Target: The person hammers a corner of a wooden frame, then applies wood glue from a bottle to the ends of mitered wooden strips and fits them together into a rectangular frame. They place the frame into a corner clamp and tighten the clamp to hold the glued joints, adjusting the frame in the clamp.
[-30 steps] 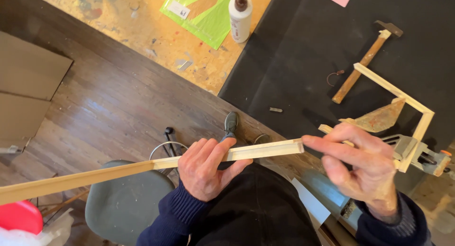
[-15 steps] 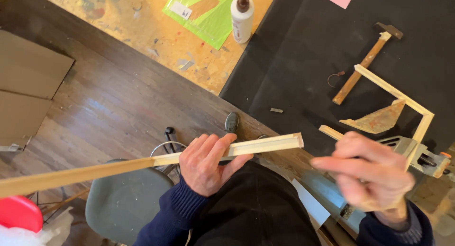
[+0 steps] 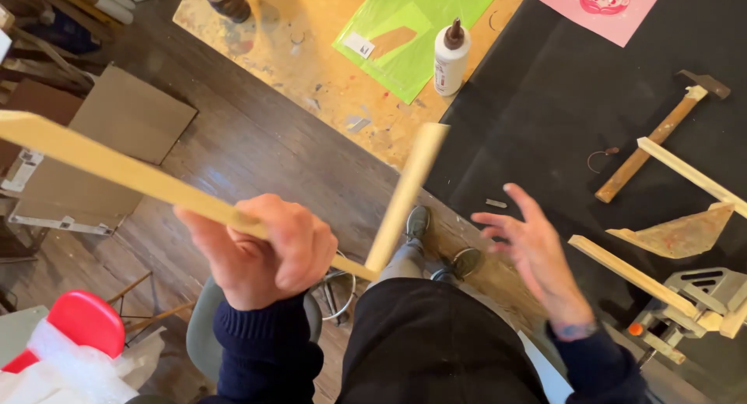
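Gripping a long wooden strip (image 3: pixel 117 171) in a closed fist, the left hand (image 3: pixel 264 252) sits at centre left of the frame, raised well above the floor. The fingers wrap over the strip near where a second, shorter piece (image 3: pixel 405 198) meets it at an angle, so the hold seems placed to steady that corner while the long end runs off toward the upper left.

The right hand (image 3: pixel 537 256) hangs free at centre right with fingers spread and nothing in it, over the edge of the black table (image 3: pixel 545 101).

On that table lie a hammer (image 3: pixel 654 136) at the upper right, a triangular wood scrap (image 3: pixel 677 233) and a partly built wooden frame (image 3: pixel 685 174) by a grey metal clamp (image 3: pixel 700 295) at the lower right. A white glue bottle (image 3: pixel 450 58) stands upright on the paint-stained board at the top, next to a green sheet (image 3: pixel 420 23).

Where the two strips join is hidden behind the fist, so I cannot tell whether they are fixed together. The long strip's far end is cut off by the frame edge, and the shorter piece is blurred. Feet in dark shoes (image 3: pixel 440 244) show below, beside a grey stool (image 3: pixel 202 334).
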